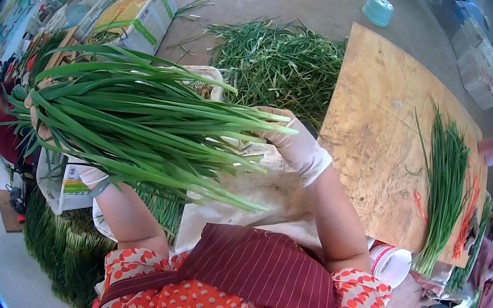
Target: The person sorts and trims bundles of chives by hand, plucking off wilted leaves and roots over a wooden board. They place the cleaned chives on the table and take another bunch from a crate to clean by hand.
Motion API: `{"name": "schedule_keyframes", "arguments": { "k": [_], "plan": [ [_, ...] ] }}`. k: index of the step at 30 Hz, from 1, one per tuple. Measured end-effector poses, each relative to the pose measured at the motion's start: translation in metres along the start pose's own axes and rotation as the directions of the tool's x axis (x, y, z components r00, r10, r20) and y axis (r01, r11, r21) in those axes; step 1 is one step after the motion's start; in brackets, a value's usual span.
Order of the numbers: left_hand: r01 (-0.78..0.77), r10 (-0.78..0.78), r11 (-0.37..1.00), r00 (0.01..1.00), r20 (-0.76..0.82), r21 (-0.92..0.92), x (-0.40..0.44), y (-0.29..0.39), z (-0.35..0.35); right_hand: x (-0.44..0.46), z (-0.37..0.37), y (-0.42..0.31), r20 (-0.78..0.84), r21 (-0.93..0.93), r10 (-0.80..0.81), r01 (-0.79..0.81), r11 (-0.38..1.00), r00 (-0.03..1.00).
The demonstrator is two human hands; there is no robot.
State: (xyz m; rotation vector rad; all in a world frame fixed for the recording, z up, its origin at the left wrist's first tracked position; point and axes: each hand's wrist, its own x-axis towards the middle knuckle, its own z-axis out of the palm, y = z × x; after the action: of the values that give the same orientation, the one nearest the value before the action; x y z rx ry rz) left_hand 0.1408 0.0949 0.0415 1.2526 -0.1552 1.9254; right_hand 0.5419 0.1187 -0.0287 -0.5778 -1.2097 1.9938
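A thick loose bunch of garlic chives (145,116) lies sideways across the head view, pale stem ends pointing right and leaf tips left. My left hand (87,174), in a white glove, supports the leafy end from below; leaves cover most of it, with some fingers curled round the far left side. At the stem end, my gloved right hand (297,148) has its fingers bent against the stems, partly hidden behind them. Beneath the bunch, a pale soiled cloth (236,184) spreads over my lap.
On my right, a wooden board (387,129) carries another chive bundle (446,186) and red ties (470,202). Loose green trimmings (277,64) are heaped ahead. Crates (152,17) stand far left, stacked bundles (69,249) near left, a white bucket (392,265) under the board. A person (9,135) sits at left.
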Motion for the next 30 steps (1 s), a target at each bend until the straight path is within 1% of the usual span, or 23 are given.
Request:
{"name": "schedule_keyframes", "arguments": {
  "k": [1,3,4,6,7,9,10,12,13,14,16,17,18,19,20,21,22,23,24,26,27,29,30],
  "plan": [
    [-0.103,0.172,0.837,0.982,-0.081,0.537,-0.002,-0.004,0.005,0.000,0.002,-0.002,0.000,0.000,0.001,-0.001,1.000,1.000],
    [-0.100,0.355,0.403,0.933,-0.055,0.910,-0.004,-0.005,0.006,-0.001,0.006,-0.010,-0.049,-0.153,-0.017,0.009,0.988,0.999],
    [-0.120,0.377,0.423,0.925,-0.054,0.898,-0.003,-0.004,0.001,-0.001,0.004,-0.009,-0.049,-0.154,-0.017,0.009,0.988,0.999],
    [-0.139,0.398,0.443,0.916,-0.054,0.886,-0.005,-0.004,-0.001,-0.001,-0.001,-0.007,-0.012,-0.014,-0.037,0.037,0.999,0.999],
    [-0.106,0.360,0.608,0.920,-0.154,0.787,-0.007,-0.004,0.000,-0.002,-0.001,-0.010,-0.013,-0.013,-0.036,0.036,0.999,0.999],
    [-0.073,0.304,0.750,0.921,-0.244,0.658,-0.008,-0.007,0.000,-0.004,0.002,-0.019,-0.089,-0.074,0.058,-0.065,0.995,0.994],
    [-0.112,0.402,0.694,0.880,-0.253,0.711,-0.007,-0.009,-0.002,-0.002,-0.004,-0.016,-0.088,-0.074,0.060,-0.066,0.995,0.994],
    [-0.145,0.496,0.631,0.831,-0.252,0.762,-0.009,-0.004,-0.012,0.005,-0.024,-0.009,-0.299,-0.242,-0.194,0.122,0.963,0.935],
    [-0.119,0.374,0.700,0.901,-0.219,0.704,-0.011,0.007,-0.022,0.001,-0.027,-0.019,-0.364,-0.207,-0.254,0.188,0.960,0.896],
    [-0.071,0.243,0.758,0.953,-0.181,0.648,-0.013,0.019,-0.031,-0.001,-0.026,-0.033,-0.608,-0.198,-0.174,0.064,0.978,0.775],
    [-0.033,0.156,0.850,0.969,-0.191,0.526,-0.009,0.024,-0.032,0.001,-0.085,-0.007,-0.748,-0.059,-0.225,0.275,0.960,0.624],
    [-0.027,0.136,0.888,0.969,-0.206,0.459,-0.009,0.023,-0.029,0.002,-0.084,-0.002,-0.747,-0.059,-0.225,0.275,0.960,0.626],
    [-0.017,0.113,0.920,0.969,-0.222,0.392,-0.009,0.022,-0.024,0.004,-0.079,0.004,-0.661,-0.347,-0.415,0.236,0.908,0.625],
    [-0.008,0.090,0.947,0.966,-0.243,0.320,-0.009,0.020,-0.021,0.005,-0.070,0.007,-0.522,-0.606,-0.571,0.196,0.771,0.633],
    [0.009,0.058,0.968,0.963,-0.263,0.249,-0.013,0.014,-0.015,0.001,-0.059,0.006,-0.349,-0.625,-0.471,0.173,0.761,0.810],
    [0.025,0.028,0.982,0.961,-0.275,0.188,-0.016,0.011,-0.010,-0.004,-0.040,-0.002,-0.158,-0.647,-0.330,0.155,0.747,0.931],
    [0.045,-0.005,0.990,0.956,-0.292,0.133,-0.018,0.006,-0.006,-0.007,-0.015,-0.013,-0.068,-0.525,-0.114,0.062,0.849,0.991],
    [0.059,-0.027,0.994,0.951,-0.309,0.093,-0.021,0.002,-0.002,0.001,-0.013,-0.001,-0.055,-0.368,0.073,-0.088,0.925,0.996],
    [0.070,-0.048,0.996,0.948,-0.315,0.061,-0.022,0.001,-0.001,0.010,-0.016,0.022,0.106,-0.069,-0.041,0.049,0.996,0.994],
    [0.089,-0.079,0.996,0.944,-0.319,0.017,-0.022,-0.001,0.000,0.010,0.010,0.003,-0.014,0.042,0.111,-0.110,0.993,0.994],
    [0.107,-0.102,0.994,0.949,-0.299,0.001,-0.023,0.000,0.001,0.011,0.012,0.005,-0.010,0.044,0.110,-0.109,0.993,0.994],
    [0.163,-0.171,0.985,0.956,-0.236,-0.054,-0.025,-0.001,0.002,0.013,0.011,0.012,-0.051,0.209,0.051,-0.040,0.977,0.997],
    [0.201,-0.216,0.975,0.957,-0.193,-0.092,-0.027,-0.002,0.003,0.015,0.009,0.016,-0.051,0.208,0.052,-0.041,0.977,0.997]
  ]
}}
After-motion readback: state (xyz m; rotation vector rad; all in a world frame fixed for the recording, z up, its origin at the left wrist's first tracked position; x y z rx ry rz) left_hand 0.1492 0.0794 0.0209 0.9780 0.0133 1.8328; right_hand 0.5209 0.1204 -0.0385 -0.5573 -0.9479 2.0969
